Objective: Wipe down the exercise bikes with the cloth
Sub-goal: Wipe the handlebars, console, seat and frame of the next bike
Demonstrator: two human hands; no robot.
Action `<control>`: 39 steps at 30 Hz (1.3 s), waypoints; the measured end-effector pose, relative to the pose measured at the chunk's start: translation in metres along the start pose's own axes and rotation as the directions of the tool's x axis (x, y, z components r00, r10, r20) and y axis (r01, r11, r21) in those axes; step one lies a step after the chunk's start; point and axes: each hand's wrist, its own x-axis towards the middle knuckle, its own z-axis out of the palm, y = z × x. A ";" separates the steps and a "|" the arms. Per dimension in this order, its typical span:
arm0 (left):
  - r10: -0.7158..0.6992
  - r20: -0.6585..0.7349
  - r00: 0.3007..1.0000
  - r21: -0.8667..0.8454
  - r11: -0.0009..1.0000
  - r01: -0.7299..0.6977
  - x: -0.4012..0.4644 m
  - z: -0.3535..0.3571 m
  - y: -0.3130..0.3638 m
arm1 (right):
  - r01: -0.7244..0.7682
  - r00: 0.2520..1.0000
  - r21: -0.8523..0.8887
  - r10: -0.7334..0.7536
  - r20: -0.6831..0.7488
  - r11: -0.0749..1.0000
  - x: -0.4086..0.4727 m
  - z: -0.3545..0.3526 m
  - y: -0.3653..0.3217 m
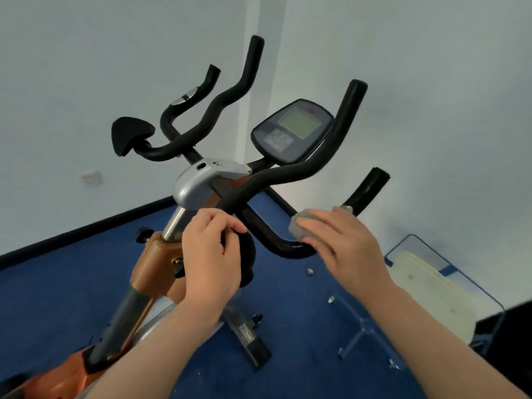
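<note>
Our right hand (335,240) presses the bunched grey cloth (302,226) under curled fingers onto the lower right handlebar (270,237), whose padded tube runs up-left toward our left hand (211,249), wrapped on a black knob (244,254), so we judge the stroke follows that axis.

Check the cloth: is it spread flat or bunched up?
Bunched up: the grey cloth shows as a small wad under the right hand, pressed on the black handlebar.

Both forearms are bare to the frame's edge, and the left hand (211,254) and right hand (342,243) wear nothing.
</note>
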 end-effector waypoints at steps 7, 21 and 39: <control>0.055 0.009 0.998 0.085 0.995 -0.056 0.002 0.000 0.001 | 0.035 0.999 0.175 -0.039 0.018 0.984 -0.034 0.020 -0.015; -0.004 0.060 0.998 0.137 0.991 -0.004 0.001 -0.002 0.010 | -0.592 0.437 0.494 0.769 -0.467 0.637 -0.024 0.024 -0.019; -0.037 0.047 0.998 0.177 0.984 0.028 0.003 0.001 0.004 | -0.298 0.167 0.939 0.977 -0.129 0.175 0.025 0.019 -0.017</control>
